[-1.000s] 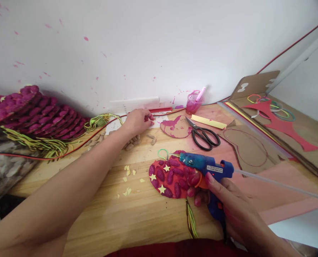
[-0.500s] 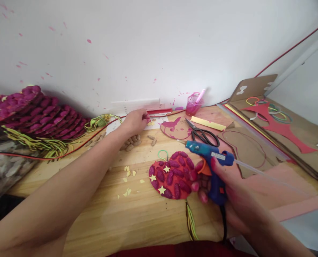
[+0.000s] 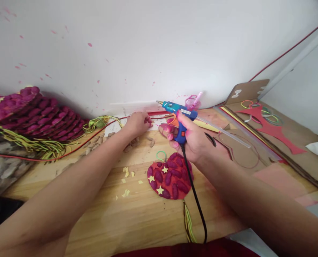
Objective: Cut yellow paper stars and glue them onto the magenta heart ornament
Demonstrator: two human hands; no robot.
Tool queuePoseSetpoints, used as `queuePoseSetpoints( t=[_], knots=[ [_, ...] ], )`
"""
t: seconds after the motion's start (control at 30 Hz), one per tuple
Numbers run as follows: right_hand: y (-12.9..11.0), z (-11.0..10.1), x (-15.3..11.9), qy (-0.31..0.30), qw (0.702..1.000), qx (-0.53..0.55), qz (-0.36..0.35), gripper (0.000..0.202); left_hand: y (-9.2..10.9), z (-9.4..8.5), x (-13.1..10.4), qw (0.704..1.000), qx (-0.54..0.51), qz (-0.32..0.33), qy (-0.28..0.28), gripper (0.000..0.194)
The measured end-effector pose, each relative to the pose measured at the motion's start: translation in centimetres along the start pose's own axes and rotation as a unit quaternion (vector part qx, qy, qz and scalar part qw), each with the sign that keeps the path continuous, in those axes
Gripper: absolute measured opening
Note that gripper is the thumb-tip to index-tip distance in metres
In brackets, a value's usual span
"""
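Observation:
My right hand (image 3: 188, 137) grips a blue glue gun (image 3: 176, 107) with an orange trigger, raised over the back of the table, its nozzle aimed left. A clear glue stick (image 3: 225, 132) pokes out of its rear. My left hand (image 3: 139, 124) is down on the white paper by the wall, fingers pinched together; what they hold, if anything, is hidden. Nearer me lies a heart-shaped ornament (image 3: 172, 178) covered in magenta-painted peanuts, with yellow stars on its left part, a green loop at the top and a yarn tassel (image 3: 188, 221) below.
A stack of similar ornaments (image 3: 54, 117) leans at the left beside a bag of peanuts (image 3: 9, 153). Loose peanuts (image 3: 94, 143) and yellow paper scraps (image 3: 126, 172) lie about. A pink-stained cup (image 3: 192, 101) stands by the wall. Cardboard with red offcuts (image 3: 276, 128) lies right.
My right hand has lifted the glue gun up and to the left, toward my left hand. It now hides most of the scissors and the cardboard heart. My left hand has shifted only slightly.

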State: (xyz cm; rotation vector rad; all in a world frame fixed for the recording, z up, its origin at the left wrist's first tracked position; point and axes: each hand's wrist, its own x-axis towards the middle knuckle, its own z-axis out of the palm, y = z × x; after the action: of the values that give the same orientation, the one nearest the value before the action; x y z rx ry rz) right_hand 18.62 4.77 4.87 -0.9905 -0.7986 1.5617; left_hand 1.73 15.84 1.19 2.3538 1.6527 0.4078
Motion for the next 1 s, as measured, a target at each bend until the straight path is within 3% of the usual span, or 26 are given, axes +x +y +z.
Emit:
queuePoseSetpoints(
  t=[0.2,0.33,0.47,0.63,0.83,1.0],
  knots=[
    [1.1,-0.7,0.5,0.023,0.999,0.035,0.011,0.043,-0.5,-0.1,0.3,0.999,-0.02,0.015,0.023,0.013],
    [1.3,-1.6,1.0,0.034,0.999,0.011,0.007,0.04,-1.0,-0.4,0.3,0.99,-0.134,-0.021,0.031,0.008],
    [2.0,-2.2,1.5,0.044,0.999,-0.004,-0.004,0.034,-0.9,-0.9,-0.5,0.954,-0.292,-0.051,0.03,0.009],
    [2.5,-2.3,1.6,0.055,0.996,-0.053,-0.037,0.026,0.6,-1.7,-2.7,0.895,-0.445,-0.03,-0.008,0.021],
    [2.3,-1.7,0.7,0.028,0.995,-0.083,-0.046,0.033,2.8,-2.4,-5.8,0.879,-0.475,-0.035,-0.025,0.023],
    [2.1,-1.2,-0.3,-0.013,0.994,-0.088,-0.055,0.036,3.5,-2.5,-7.9,0.892,-0.452,-0.015,-0.006,0.023]
  ],
)
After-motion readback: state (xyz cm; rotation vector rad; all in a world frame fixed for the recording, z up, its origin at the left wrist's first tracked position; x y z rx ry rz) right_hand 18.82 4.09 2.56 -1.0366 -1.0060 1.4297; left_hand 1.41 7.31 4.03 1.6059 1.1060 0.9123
